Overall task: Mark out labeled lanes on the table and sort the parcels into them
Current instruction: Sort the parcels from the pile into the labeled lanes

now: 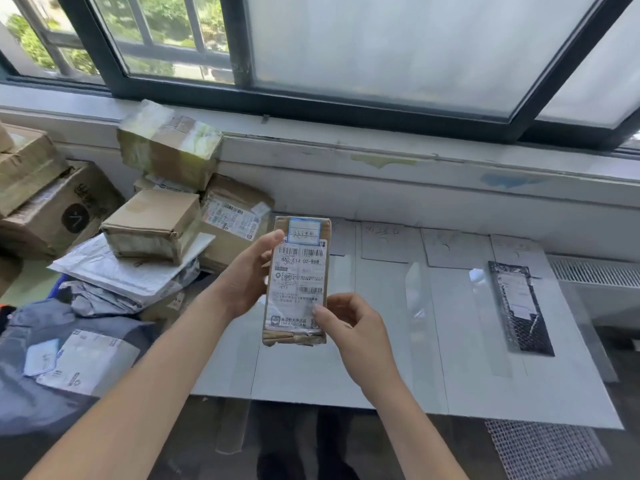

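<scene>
Both hands, left hand and right hand, grip small parcel above table.

— What stands behind the bench?
— A wide window in a dark frame. Its middle and right panes are frosted, and the left one is clear, with green trees outside.
— And below it?
— A white sill with chipped paint. There's a ribbed white grille at the right, and the floor is dark. The daylight is soft.

White table w/ paper labels (far edge), black mailer at right.
</scene>
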